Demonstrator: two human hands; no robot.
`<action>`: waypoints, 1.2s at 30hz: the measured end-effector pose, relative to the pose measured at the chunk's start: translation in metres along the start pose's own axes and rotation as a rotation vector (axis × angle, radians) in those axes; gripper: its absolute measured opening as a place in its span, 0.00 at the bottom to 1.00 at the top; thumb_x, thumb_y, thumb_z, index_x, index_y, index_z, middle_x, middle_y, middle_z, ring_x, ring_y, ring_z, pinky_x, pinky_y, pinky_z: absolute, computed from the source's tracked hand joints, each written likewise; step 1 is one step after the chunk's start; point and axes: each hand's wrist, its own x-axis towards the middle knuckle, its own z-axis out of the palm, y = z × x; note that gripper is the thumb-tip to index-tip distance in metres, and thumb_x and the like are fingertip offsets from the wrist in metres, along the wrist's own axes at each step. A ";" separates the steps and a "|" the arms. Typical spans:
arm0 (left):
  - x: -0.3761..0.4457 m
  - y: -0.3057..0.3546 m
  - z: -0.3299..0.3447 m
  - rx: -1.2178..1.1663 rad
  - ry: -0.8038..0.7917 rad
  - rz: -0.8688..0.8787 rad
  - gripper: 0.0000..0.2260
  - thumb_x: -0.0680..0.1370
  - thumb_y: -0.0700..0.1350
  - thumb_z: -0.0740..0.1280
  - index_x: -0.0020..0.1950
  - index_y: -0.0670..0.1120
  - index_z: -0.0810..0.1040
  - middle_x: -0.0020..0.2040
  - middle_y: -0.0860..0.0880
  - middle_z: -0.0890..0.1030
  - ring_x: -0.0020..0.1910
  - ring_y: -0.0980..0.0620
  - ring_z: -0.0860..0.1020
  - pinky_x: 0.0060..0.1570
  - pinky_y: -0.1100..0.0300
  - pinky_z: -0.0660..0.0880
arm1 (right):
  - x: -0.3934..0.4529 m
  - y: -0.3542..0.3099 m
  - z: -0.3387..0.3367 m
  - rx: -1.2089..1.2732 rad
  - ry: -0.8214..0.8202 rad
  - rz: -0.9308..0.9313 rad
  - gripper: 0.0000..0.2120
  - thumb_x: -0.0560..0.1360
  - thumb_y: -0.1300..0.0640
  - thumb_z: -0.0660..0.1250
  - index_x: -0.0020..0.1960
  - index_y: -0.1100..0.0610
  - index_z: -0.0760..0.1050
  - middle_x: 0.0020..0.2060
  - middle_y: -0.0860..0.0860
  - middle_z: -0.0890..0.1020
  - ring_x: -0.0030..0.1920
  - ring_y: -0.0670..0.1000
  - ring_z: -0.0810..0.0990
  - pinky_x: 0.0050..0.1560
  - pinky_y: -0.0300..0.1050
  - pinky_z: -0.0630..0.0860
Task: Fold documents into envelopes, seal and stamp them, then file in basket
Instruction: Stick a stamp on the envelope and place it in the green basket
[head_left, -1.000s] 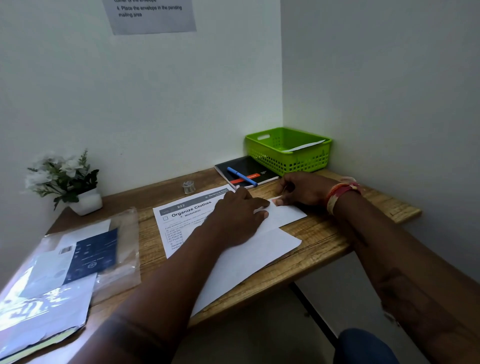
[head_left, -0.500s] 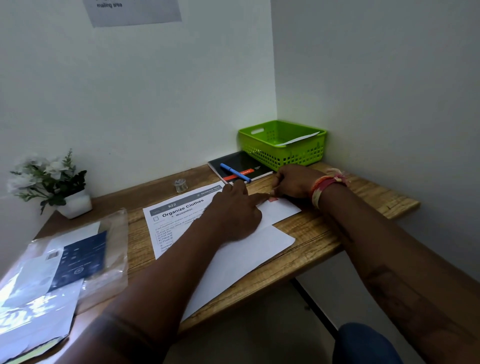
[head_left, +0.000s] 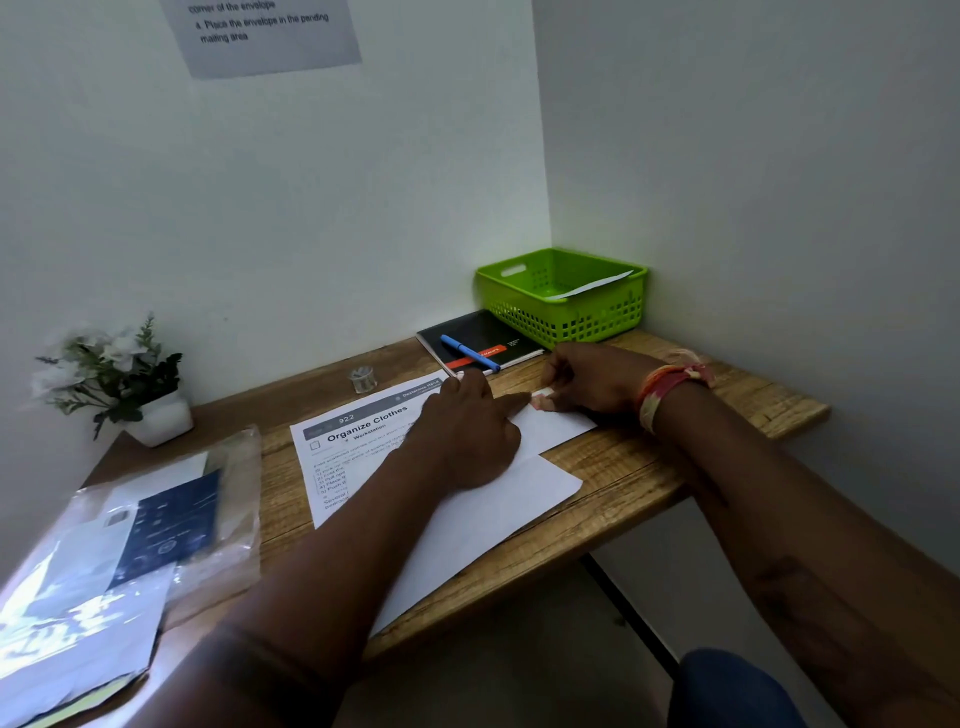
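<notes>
Far left edge of the wooden tabletop (head_left: 649, 467): a clear plastic sleeve (head_left: 171, 525) lies flat, with white sheets and a dark blue card (head_left: 171, 519) inside it.

Behind the sleeve, against the wall: a white pot of artificial flowers (head_left: 114, 379), upright.

Centre back: a small clear container (head_left: 362, 379) stands alone on the wood. Just in front of it lies a printed sheet (head_left: 358, 441) headed "Organize Clothes", number 922 in its dark banner. A blank white sheet (head_left: 483, 535) overlaps its right part and overhangs the near edge.

Left hand (head_left: 467, 431): rests palm down, index finger extended and pressing on the white envelope (head_left: 558, 426), which lies flat on top of the papers.

Right hand (head_left: 592, 382): fingers curled, pinching a small pink-and-white stamp (head_left: 541, 399) at the envelope's far corner. Whether the stamp touches the paper: cannot tell. Woven bands (head_left: 670, 387) on that wrist.

Behind the hands: a black notebook (head_left: 488, 340) with a red stripe, a blue pen (head_left: 470, 353) lying across it.

Back right corner: green perforated basket (head_left: 563, 312), touching the notebook's far edge, 1 white envelope leaning inside.

Wall above: a printed notice (head_left: 260, 31), partly cropped.
</notes>
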 end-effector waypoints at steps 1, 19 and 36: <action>-0.001 0.001 0.000 0.004 0.004 0.000 0.23 0.83 0.53 0.53 0.79 0.62 0.63 0.60 0.44 0.69 0.58 0.43 0.70 0.60 0.47 0.71 | 0.000 0.001 0.000 0.005 0.005 0.005 0.17 0.71 0.44 0.76 0.54 0.49 0.76 0.52 0.49 0.79 0.53 0.51 0.78 0.57 0.48 0.76; -0.015 -0.002 0.007 -0.099 0.089 -0.153 0.21 0.82 0.59 0.58 0.74 0.57 0.71 0.68 0.48 0.72 0.68 0.45 0.69 0.66 0.46 0.68 | 0.005 -0.005 0.014 0.013 0.135 0.056 0.13 0.74 0.52 0.75 0.55 0.55 0.78 0.55 0.53 0.81 0.55 0.53 0.78 0.53 0.44 0.72; -0.014 -0.003 -0.011 -0.349 0.432 -0.292 0.04 0.78 0.51 0.69 0.52 0.55 0.81 0.52 0.52 0.80 0.57 0.48 0.76 0.59 0.47 0.71 | -0.019 0.011 -0.003 0.576 0.069 0.033 0.10 0.69 0.48 0.78 0.38 0.55 0.83 0.32 0.50 0.83 0.31 0.49 0.78 0.30 0.42 0.71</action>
